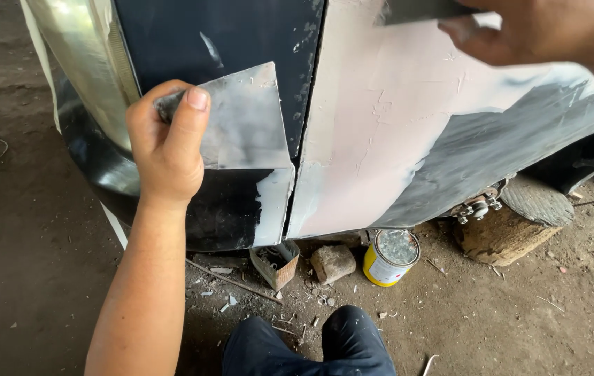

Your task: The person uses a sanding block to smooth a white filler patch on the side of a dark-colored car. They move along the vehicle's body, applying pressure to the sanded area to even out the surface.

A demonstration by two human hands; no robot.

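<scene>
The left hand (168, 143) pinches a thin, stiff, light metal sheet (244, 118) by its left edge (filler-smeared, likely slippery), while the right hand (541, 31) grips a flat spreader blade (415, 10) at the far right.

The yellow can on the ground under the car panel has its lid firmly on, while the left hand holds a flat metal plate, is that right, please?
Not quite. In the head view the yellow can stands open on the dirt, with no lid on it and a pale grey filling showing inside. The rest holds: it sits below the car panel, and the left hand holds a flat metal plate.
</scene>
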